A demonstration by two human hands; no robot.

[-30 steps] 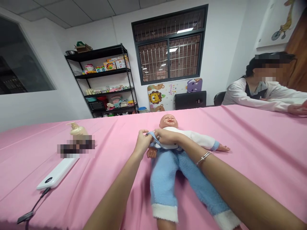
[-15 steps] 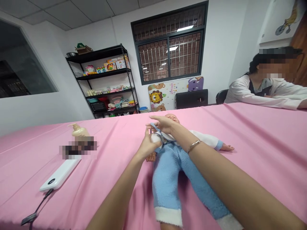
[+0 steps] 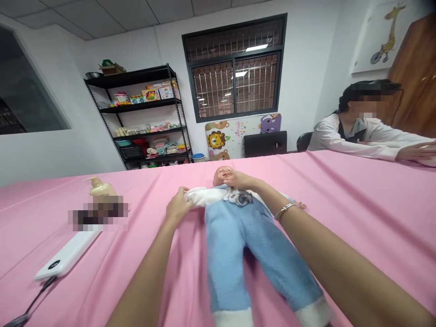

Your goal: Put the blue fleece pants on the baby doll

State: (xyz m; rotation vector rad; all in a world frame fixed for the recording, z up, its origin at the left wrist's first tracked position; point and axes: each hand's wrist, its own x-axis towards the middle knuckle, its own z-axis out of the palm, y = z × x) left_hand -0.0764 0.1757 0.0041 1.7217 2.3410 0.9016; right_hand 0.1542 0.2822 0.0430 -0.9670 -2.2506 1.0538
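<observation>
Head view: at the left of the pink-covered table point(image 3: 357, 218), a white power bank point(image 3: 64, 254) lies with its cable trailing, and a cream pump bottle point(image 3: 98, 187) stands beyond it, its base behind a pixelated patch. The left hand point(image 3: 177, 206) sits at the end of the white sleeve point(image 3: 195, 196) of the baby doll point(image 3: 221, 177), though whether it grips the cloth is unclear. That sleeve now lies spread out sideways, and the bare doll hand seen earlier no longer shows. The two hands, bunched together at a blue cuff a moment ago, are now apart. The doll lies on its back mid-table in blue fleece trousers point(image 3: 231, 245), with the right hand point(image 3: 236, 179) resting open at its face. At far right, a seated co-worker's hand point(image 3: 417, 152) lies on the cloth.
</observation>
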